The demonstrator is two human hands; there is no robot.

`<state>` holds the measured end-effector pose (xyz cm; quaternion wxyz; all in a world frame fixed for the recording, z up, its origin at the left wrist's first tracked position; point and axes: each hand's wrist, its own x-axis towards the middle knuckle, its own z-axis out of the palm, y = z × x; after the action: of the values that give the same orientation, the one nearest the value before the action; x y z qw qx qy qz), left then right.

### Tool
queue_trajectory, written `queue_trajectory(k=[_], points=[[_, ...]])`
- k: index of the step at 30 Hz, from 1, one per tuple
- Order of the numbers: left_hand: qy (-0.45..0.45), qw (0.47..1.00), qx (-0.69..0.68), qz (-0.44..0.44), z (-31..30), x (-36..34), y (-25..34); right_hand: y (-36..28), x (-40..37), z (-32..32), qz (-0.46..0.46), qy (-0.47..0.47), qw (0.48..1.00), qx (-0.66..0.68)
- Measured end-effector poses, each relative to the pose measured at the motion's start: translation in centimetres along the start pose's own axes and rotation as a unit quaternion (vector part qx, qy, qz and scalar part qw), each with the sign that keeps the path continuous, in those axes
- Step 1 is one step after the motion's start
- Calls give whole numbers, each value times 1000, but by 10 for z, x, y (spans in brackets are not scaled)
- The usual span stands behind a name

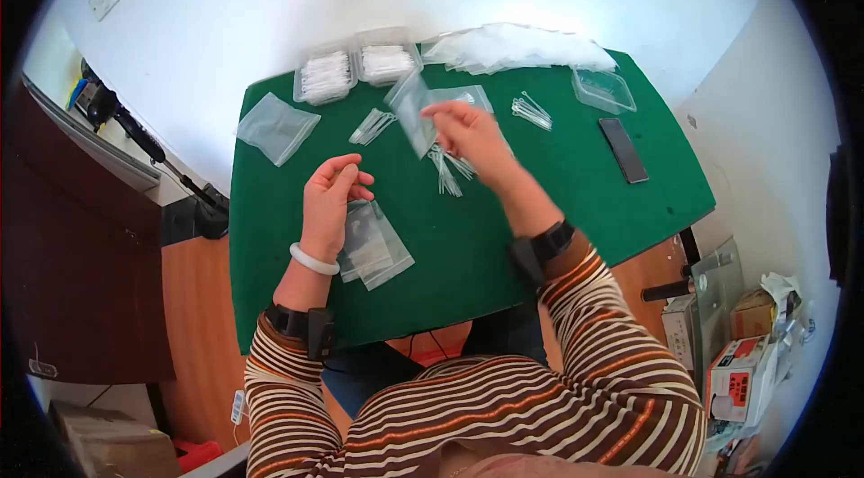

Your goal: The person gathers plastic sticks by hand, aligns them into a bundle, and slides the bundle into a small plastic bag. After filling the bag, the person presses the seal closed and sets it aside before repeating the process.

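My right hand (463,131) pinches a clear plastic bag (409,111) by its edge and holds it tilted over the middle of the table. Just below lies a fanned bundle of thin white sticks (445,174), partly hidden by the hand; their exact kind is too small to tell. My left hand (335,185) hovers with its fingers loosely curled and apart, nothing visible in them. Under its wrist lie overlapping clear zip bags (378,253). Another small stick bundle (372,127) rests between the hands and the tubs.
Two clear tubs (326,75) full of white sticks stand at the back left. A flat bag (277,129) lies left. Stacked bags (522,48) line the back edge. To the right are a stick bundle (532,111), a clear tray (603,91) and a phone (623,150) on the green table (558,208).
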<state>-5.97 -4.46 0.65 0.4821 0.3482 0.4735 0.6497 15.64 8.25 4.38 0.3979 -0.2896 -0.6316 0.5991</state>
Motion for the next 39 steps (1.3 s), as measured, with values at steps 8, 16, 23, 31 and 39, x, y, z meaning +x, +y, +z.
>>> queue_trajectory(k=[8,16,23,31,39], points=[[-21,1000,-8,8,-2,2,-2,-48,108,-126,-51,95,990,-89],[8,1000,4,14,-3,1,3,-14,97,-126,24,106,943,-314],[19,999,25,23,-2,3,3,6,70,-101,-45,-19,888,-458],[35,998,10,43,-3,4,1,-4,33,-53,-51,-62,886,-456],[67,996,-1,55,-8,9,0,28,74,22,-205,-120,792,-563]])
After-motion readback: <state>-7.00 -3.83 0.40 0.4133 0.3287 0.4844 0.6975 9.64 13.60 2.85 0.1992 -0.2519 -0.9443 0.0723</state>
